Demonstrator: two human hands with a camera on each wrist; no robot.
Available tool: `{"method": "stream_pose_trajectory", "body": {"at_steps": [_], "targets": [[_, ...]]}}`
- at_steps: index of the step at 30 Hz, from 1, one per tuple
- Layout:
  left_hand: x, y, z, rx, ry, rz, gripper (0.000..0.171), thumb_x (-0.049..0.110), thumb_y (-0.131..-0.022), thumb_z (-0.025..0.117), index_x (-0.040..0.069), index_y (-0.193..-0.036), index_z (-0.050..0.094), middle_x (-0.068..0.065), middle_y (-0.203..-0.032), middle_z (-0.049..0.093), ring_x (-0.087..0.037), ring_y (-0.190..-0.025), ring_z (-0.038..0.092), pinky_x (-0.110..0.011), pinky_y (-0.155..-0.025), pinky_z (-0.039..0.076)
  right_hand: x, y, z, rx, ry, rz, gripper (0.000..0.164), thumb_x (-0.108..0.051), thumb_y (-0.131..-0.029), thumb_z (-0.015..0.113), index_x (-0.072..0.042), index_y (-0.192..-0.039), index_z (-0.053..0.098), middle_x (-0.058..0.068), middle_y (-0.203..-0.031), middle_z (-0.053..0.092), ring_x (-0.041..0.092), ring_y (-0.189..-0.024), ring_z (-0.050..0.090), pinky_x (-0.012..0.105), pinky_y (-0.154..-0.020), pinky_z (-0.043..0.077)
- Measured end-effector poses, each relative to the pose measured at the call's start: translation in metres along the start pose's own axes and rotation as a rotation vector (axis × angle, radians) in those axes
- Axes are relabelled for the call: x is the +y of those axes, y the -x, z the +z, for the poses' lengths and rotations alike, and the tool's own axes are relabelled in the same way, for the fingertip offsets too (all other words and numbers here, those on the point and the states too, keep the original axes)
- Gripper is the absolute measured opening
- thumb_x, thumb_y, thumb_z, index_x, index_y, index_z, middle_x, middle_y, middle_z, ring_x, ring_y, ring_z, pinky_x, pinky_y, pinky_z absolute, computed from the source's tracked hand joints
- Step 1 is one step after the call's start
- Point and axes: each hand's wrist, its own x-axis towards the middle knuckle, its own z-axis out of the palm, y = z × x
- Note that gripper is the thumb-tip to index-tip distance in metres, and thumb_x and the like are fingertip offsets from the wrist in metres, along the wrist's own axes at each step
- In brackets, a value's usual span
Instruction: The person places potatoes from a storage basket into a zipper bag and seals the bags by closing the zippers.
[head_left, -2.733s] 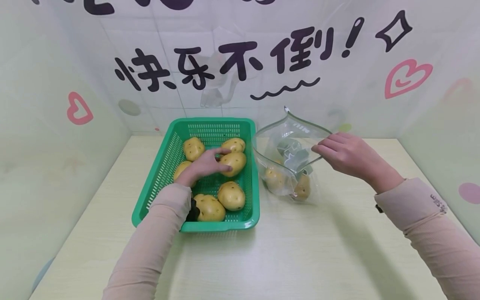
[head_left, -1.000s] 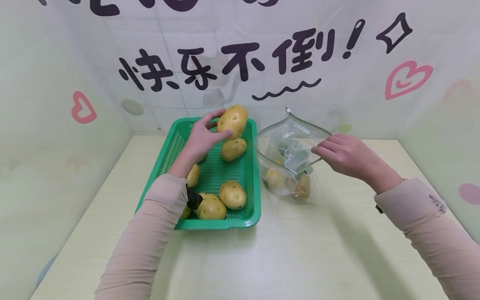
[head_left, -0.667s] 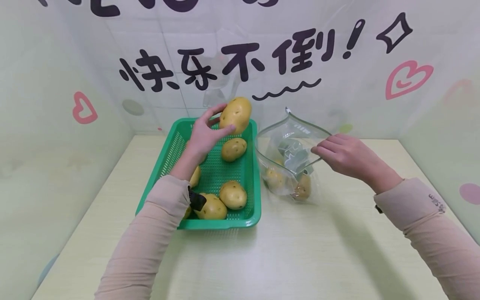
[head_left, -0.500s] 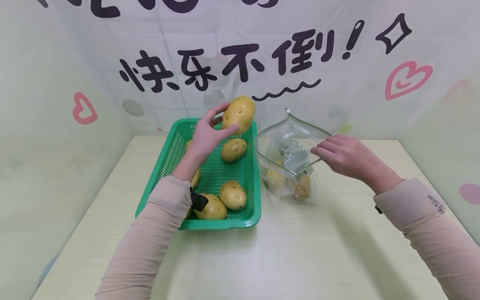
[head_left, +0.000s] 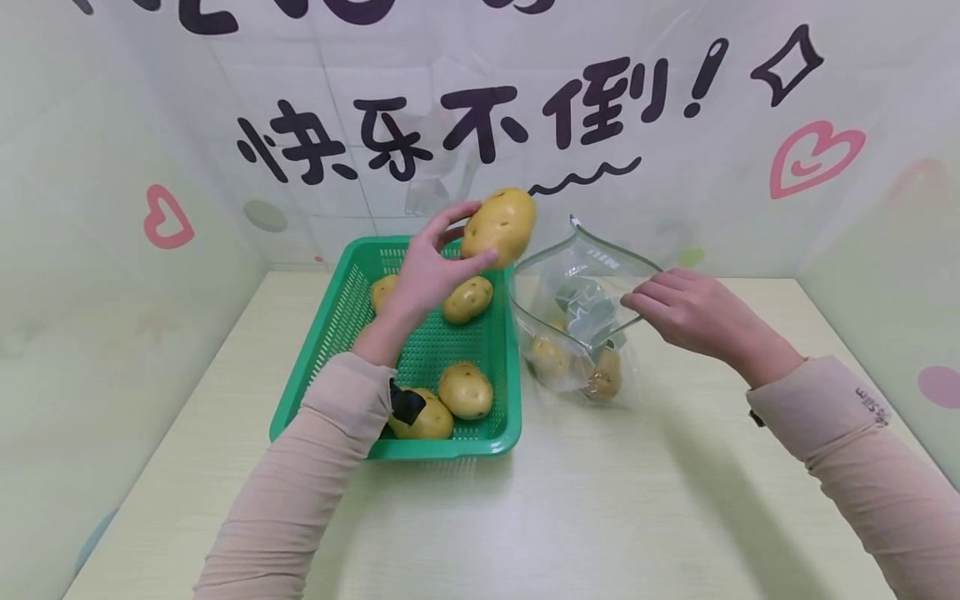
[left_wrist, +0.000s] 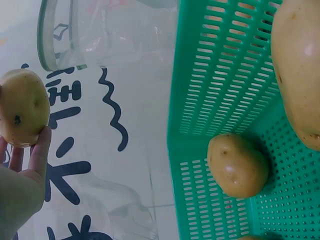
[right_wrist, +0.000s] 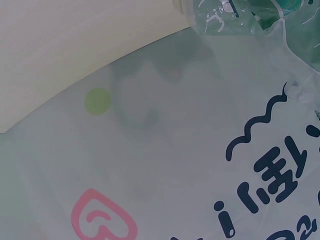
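My left hand (head_left: 438, 262) holds a yellow potato (head_left: 501, 227) between thumb and fingers, raised above the right rear edge of the green basket (head_left: 512, 400). The left wrist view shows the same potato (left_wrist: 24, 107) in my left hand (left_wrist: 25, 185), away from the basket wall. My right hand (head_left: 686, 312) pinches the rim of a clear zip bag (head_left: 577, 333), whose mouth gapes wide beside the basket. Potatoes (head_left: 549, 357) lie at the bottom of the bag. In the right wrist view part of the bag (right_wrist: 225, 17) shows at the top, with the hand out of sight.
Several potatoes (head_left: 465, 390) remain in the basket, one small potato (head_left: 467, 300) near its back. My left forearm covers part of the basket's left side. The pale tabletop (head_left: 585, 500) meets a printed backdrop (head_left: 480, 67) behind and at both sides.
The left hand has picked up a potato from the basket, lifted it, and carried it rightward toward the bag's mouth. The right hand has stayed on the bag's rim.
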Motion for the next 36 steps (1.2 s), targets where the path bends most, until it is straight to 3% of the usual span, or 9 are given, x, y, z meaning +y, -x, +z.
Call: {"method": "stream_pose_trajectory", "body": {"at_steps": [11,26,36], "targets": [[0.015,0.005,0.020,-0.086,0.002,0.058,0.063,0.008,-0.079,0.076,0.013,-0.137,0.051,-0.001,-0.142,0.046,-0.018,-0.127,0.047,-0.035,-0.099,0.051,0.001,-0.002,0.001,0.000,0.000,0.002,0.042,-0.009,-0.102,0.027,-0.001,-0.091,0.066,0.007,-0.075,0.068,0.023,-0.065,0.061,0.035,-0.055,0.051],[0.017,0.008,0.034,-0.150,-0.041,0.133,0.063,0.011,-0.079,0.076,0.010,-0.137,0.050,-0.002,-0.140,0.049,-0.017,-0.124,0.049,-0.033,-0.098,0.051,0.001,-0.003,0.000,-0.018,-0.004,-0.001,0.036,-0.005,-0.099,0.031,0.000,-0.091,0.066,0.008,-0.076,0.069,0.023,-0.066,0.063,0.035,-0.057,0.053],[0.017,0.009,0.042,-0.185,-0.097,0.143,0.070,0.010,-0.077,0.078,0.011,-0.139,0.045,-0.005,-0.144,0.049,-0.017,-0.128,0.048,-0.033,-0.096,0.050,0.000,-0.004,0.000,-0.002,-0.010,0.007,0.035,-0.005,-0.099,0.032,-0.001,-0.089,0.066,0.007,-0.074,0.068,0.023,-0.064,0.062,0.035,-0.055,0.052]]}}
